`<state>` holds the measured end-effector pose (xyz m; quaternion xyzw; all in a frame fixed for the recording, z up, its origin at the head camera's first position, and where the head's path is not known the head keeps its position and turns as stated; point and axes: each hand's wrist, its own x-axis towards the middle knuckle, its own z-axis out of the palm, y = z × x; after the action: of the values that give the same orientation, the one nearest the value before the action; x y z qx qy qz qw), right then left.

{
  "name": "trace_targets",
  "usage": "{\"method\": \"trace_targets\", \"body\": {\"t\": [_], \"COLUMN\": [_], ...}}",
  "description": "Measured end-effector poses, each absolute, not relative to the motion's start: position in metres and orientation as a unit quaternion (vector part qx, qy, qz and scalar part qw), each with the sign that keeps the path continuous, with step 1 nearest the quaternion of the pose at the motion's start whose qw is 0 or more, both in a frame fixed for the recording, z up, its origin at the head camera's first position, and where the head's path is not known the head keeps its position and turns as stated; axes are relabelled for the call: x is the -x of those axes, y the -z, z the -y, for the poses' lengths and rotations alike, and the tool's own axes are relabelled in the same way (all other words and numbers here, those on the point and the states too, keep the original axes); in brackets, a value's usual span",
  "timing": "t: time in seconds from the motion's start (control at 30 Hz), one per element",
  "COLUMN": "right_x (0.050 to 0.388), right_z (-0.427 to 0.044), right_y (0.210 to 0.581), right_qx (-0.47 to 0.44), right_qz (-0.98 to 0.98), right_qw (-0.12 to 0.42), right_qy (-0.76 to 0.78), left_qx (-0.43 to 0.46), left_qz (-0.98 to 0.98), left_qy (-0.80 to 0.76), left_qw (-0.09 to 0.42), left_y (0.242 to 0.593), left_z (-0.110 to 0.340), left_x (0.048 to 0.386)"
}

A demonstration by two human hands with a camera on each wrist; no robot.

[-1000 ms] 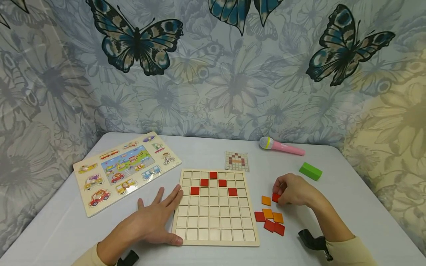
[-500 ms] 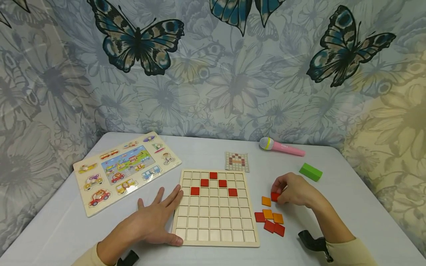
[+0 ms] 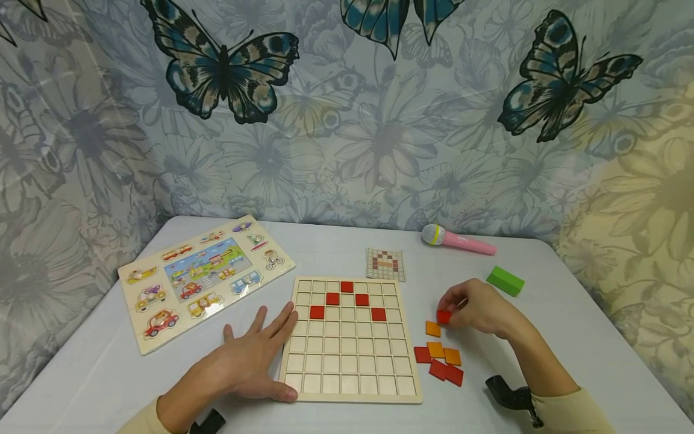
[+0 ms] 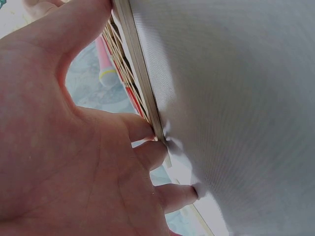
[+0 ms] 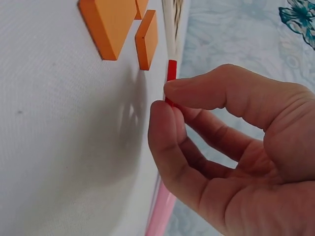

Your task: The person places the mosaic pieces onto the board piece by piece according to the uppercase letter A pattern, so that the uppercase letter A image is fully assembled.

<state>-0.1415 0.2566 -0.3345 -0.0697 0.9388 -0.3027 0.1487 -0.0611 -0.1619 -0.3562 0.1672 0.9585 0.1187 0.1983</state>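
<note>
Red square tile (image 3: 444, 317), right of the pale wooden grid board (image 3: 351, 345), has shifted slightly nearer it, pinched in my right hand (image 3: 477, 307). Left hand (image 3: 257, 359), fingers spread, touches the board's left edge. Judged: tile transfer; next needs steady carry.

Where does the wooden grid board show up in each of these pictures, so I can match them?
Head: the grid board lies at lower middle, left hand at its left edge.
Left wrist: the grid board, edge-on, slants down from the top, left of centre.
Right wrist: a sliver of the grid board shows at the top, just right of centre.
Landmark: the pink microphone, right of middle, upper left and bottom centre, respectively.
</note>
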Motion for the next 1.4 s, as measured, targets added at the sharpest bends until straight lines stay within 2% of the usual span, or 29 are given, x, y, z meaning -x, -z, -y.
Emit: {"method": "trace_targets", "body": {"t": [0.53,1.4], "right_x": [0.139,0.140], "right_z": [-0.250,-0.210], "right_y": [0.337,0.337], "right_qx": [0.082,0.111], "right_qz": [-0.928,-0.911], "right_qw": [0.135,0.154], "right_qy": [0.339,0.367], "left_qx": [-0.173,-0.169], "left_qz": [-0.958,-0.959], "left_qy": [-0.116,-0.109], "left_qw": [0.196,0.198], "left_y": [0.355,0.354], "left_z": [0.162,0.161], "left_x": [0.061,0.061]}}
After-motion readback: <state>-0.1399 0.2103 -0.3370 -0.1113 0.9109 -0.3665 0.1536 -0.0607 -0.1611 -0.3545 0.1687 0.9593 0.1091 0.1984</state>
